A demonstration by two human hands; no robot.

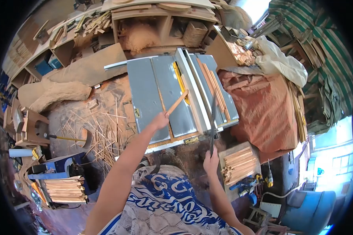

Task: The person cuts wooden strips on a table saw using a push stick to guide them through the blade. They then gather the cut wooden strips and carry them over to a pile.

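One wooden stick (pixel 177 103) gripped by left hand (pixel 160 120), dark bar (pixel 213 127) by right hand (pixel 211 159) (likely saw-feeding), steady rip fence (pixel 195 86) alignment needed next.

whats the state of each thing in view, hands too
left hand, grip closed around wooden stick
wooden stick, held slanting over gray tabletop
right hand, grip closed around dark bar
dark bar, held, far end over the tabletop
wood strips, lying on the tabletop
thin offcuts, scattered loosely
stacked sticks, piled
red-brown cover, draped, wrinkled
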